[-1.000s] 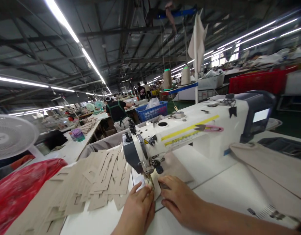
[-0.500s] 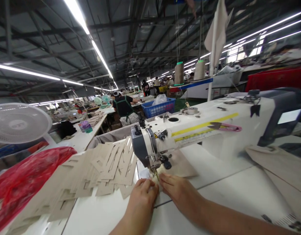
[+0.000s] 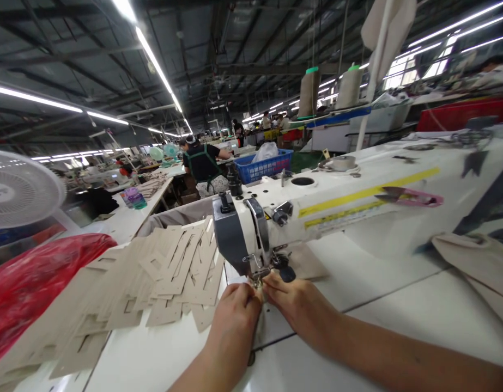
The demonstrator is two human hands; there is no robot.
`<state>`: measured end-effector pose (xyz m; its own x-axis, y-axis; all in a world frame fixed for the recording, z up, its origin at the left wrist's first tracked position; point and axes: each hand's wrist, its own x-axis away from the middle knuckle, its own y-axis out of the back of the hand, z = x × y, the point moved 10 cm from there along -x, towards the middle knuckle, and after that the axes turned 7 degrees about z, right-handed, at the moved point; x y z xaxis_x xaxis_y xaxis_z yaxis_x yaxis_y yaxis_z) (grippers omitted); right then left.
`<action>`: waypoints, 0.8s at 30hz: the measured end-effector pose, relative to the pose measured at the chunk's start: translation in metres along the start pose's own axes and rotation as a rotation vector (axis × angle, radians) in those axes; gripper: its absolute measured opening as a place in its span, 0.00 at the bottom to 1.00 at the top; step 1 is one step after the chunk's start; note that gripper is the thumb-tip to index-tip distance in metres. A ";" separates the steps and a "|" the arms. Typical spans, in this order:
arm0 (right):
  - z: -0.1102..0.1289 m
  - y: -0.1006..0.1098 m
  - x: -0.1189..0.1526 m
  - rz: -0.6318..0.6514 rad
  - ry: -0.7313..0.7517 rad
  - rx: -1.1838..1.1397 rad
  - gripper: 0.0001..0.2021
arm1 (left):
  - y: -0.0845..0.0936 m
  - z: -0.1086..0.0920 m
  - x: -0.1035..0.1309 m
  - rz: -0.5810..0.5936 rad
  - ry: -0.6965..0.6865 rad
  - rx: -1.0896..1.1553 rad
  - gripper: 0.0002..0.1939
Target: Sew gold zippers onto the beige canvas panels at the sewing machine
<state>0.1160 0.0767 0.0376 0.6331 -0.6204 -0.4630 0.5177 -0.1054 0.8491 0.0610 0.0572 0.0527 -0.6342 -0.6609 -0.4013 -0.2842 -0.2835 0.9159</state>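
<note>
My left hand (image 3: 237, 321) and my right hand (image 3: 302, 302) are close together at the presser foot (image 3: 257, 279) of a white sewing machine (image 3: 341, 204). Both have curled fingers pinching a beige fabric piece (image 3: 306, 262), which spreads out flat behind the foot on the right. A narrow pale strip of it shows between the hands; the edge under my fingertips is mostly hidden. Left of the machine head lies a fanned pile of beige cut panels (image 3: 173, 277) with slots in them. Pink-handled thread snips (image 3: 414, 196) rest against the machine arm.
A red plastic bag (image 3: 50, 267) and a white fan (image 3: 22, 188) stand at left. More beige fabric (image 3: 476, 261) lies at right. Beyond the machine are thread cones (image 3: 308, 93), a blue basket (image 3: 263, 167) and a co-worker (image 3: 204, 163) seated at another table.
The view has moved closer to the machine and tilted slightly. Both hands stay beside the presser foot, with my right fingertips now closer to it. The panel pile lies as before.
</note>
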 end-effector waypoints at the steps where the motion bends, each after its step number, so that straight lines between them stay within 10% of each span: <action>1: 0.000 0.001 0.000 0.003 -0.001 -0.003 0.11 | -0.001 0.001 0.000 -0.002 0.001 0.003 0.05; 24: -0.005 0.006 -0.004 0.019 -0.057 -0.012 0.12 | -0.005 0.012 -0.001 -0.051 0.071 -0.029 0.04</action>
<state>0.1195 0.0819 0.0431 0.6090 -0.6654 -0.4317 0.5134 -0.0842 0.8540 0.0548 0.0678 0.0485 -0.5664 -0.6925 -0.4469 -0.2933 -0.3373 0.8945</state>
